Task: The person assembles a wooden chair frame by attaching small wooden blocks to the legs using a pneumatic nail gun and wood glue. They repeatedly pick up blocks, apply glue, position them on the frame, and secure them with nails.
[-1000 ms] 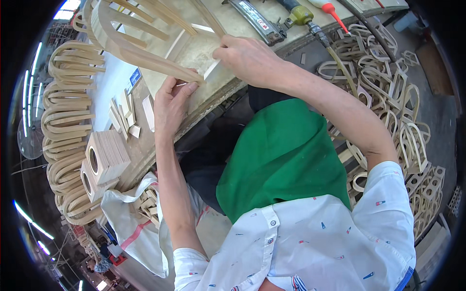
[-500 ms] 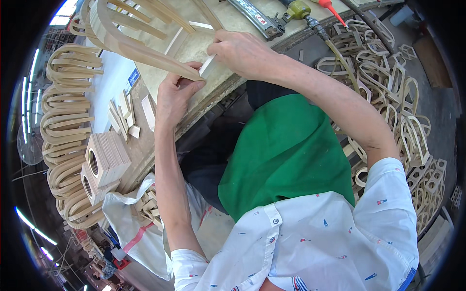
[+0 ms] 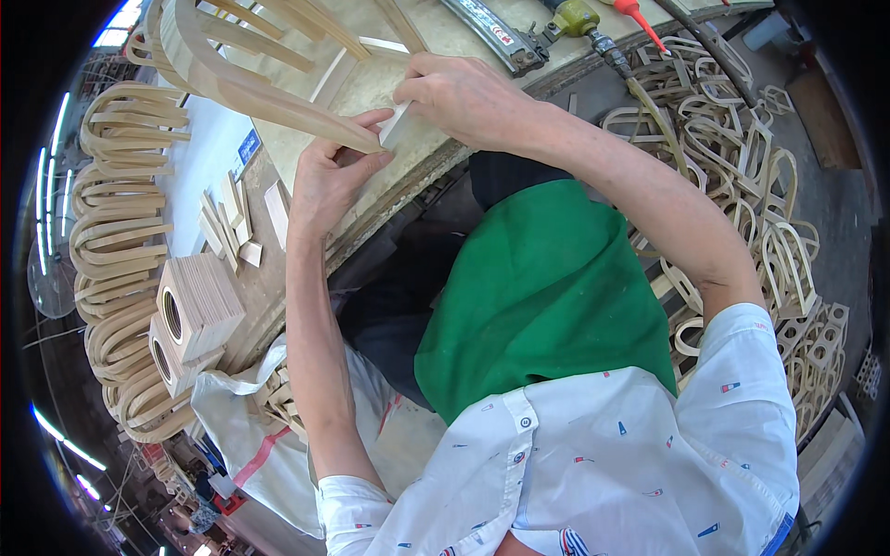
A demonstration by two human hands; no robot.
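Note:
My left hand [image 3: 331,176] pinches the near end of a curved wooden piece [image 3: 250,93], pale and bent into a U. The bend rises toward the upper left, above the worktable [image 3: 443,139]. My right hand [image 3: 461,97] is closed with its fingertips on a short pale wooden strip [image 3: 396,122]. One end of that strip meets the tip of the curved piece, between my two hands. Behind them, further slats [image 3: 336,76] belong to the same frame or lie against it; I cannot tell which.
A nail gun [image 3: 491,35] with an air hose lies at the back. Loose wooden offcuts [image 3: 225,222] and stacked blocks with round holes [image 3: 199,301] are at the left. Beyond stand rows of bent wooden loops [image 3: 119,246]. More frames [image 3: 742,176] pile on the floor at right.
The wooden piece and my left hand appear slightly further left, and the surroundings shift with them. Both hands keep the same hold.

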